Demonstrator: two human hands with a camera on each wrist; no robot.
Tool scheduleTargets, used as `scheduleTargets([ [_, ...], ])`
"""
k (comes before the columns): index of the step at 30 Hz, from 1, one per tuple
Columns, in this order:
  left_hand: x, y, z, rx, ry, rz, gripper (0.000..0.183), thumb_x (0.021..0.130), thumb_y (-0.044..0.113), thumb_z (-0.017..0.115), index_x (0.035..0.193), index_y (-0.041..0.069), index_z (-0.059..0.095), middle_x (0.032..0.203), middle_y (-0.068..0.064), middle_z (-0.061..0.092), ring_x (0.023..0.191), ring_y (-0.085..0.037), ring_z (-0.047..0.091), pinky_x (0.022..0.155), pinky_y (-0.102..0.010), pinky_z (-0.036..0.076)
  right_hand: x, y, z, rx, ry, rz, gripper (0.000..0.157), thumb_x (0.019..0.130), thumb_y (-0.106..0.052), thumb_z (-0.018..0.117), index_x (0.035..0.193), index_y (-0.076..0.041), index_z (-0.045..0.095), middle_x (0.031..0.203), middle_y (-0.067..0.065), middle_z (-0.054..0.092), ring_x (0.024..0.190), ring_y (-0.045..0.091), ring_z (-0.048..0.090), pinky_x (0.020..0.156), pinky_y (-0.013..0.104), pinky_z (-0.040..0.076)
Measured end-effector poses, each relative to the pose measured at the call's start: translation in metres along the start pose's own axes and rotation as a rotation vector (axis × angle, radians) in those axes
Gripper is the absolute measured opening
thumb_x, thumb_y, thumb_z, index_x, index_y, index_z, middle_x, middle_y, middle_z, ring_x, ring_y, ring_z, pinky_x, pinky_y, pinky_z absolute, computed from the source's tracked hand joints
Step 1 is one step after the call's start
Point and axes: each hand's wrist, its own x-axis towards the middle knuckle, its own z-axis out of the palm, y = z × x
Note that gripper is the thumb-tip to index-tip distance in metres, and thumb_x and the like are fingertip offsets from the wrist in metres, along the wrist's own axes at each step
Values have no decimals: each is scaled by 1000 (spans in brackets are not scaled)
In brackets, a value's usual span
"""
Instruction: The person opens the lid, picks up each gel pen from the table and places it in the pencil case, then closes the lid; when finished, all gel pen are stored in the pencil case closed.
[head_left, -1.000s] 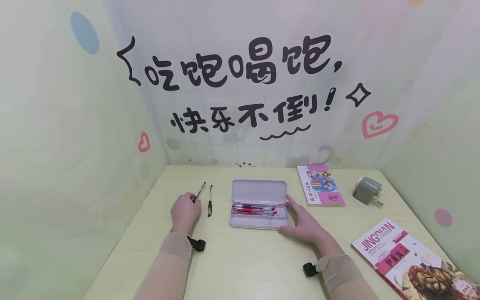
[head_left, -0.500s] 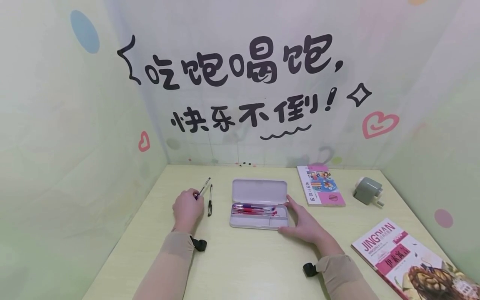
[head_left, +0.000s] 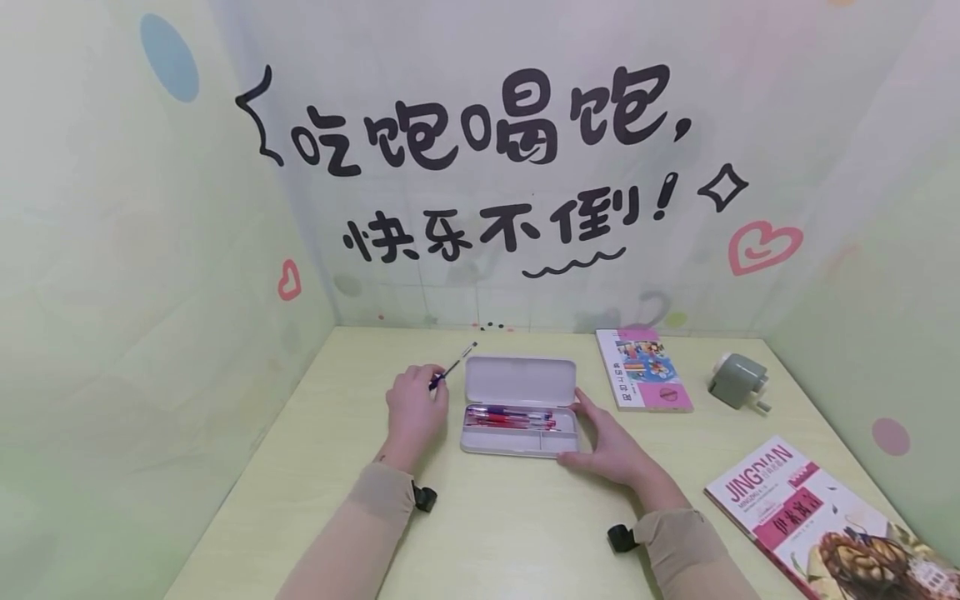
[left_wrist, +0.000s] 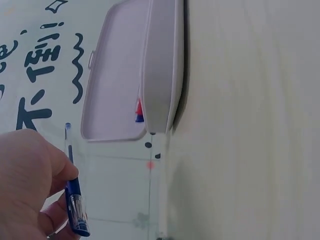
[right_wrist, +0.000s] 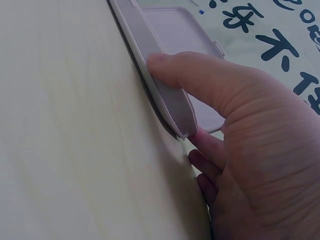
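My left hand (head_left: pixel 417 410) pinches a clear pen with a blue cap (left_wrist: pixel 74 200) between thumb and fingers, its thin end pointing up and to the right. It is just left of an open pale lilac pencil case (head_left: pixel 521 380), whose lid leans back. Several red and blue pens (head_left: pixel 510 419) lie in the case's long back compartment. My right hand (head_left: pixel 611 446) grips the case's right end, thumb (right_wrist: pixel 167 67) against the front wall and fingers behind the corner. The black pen seen earlier is hidden by my left hand.
Behind the case to the right lies a pink and white book (head_left: pixel 645 371). A grey-green pencil sharpener with a crank (head_left: pixel 738 382) stands further right. A larger magazine (head_left: pixel 810 517) lies at the front right. Printed walls enclose the table (head_left: pixel 480 533).
My left hand has carried the blue pen rightward, close to the pencil case, and now covers where the black pen lay. My right hand keeps its grip on the case.
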Motion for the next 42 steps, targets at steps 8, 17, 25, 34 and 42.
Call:
scheduleTargets([
  [8,-10,28,14,28,-39,117,26,108,28,69,132,21,74,128,-8,73,118,-33,63,99,-55,51,0,-1,-1,-5,1,-3,130,83,-48,93,177,-9,13,172,18,47,167,49,29,133,72,19],
  [17,-21,44,25,104,-88,257,21,106,28,70,125,25,77,123,-3,73,112,-30,62,89,-49,51,-2,-4,-2,-15,4,-5,130,83,-48,93,177,-8,13,172,19,47,167,49,28,134,72,19],
  [25,-30,50,31,100,-180,297,21,106,28,71,126,26,78,124,-1,73,113,-28,60,91,-46,48,0,0,-1,-36,4,-15,130,83,-48,94,177,-6,14,170,18,50,166,49,31,134,71,21],
  [34,-36,49,36,121,-217,347,18,105,28,73,122,28,79,123,-1,75,116,-28,61,93,-48,48,0,-2,-2,-35,2,-17,131,82,-47,94,177,-7,13,171,19,48,165,51,29,132,73,20],
  [42,-38,47,38,144,-259,347,16,104,27,75,119,29,80,121,1,74,119,-27,60,94,-49,46,-1,-2,-2,-42,2,-11,130,82,-48,93,177,-8,13,172,19,47,166,51,29,133,73,21],
])
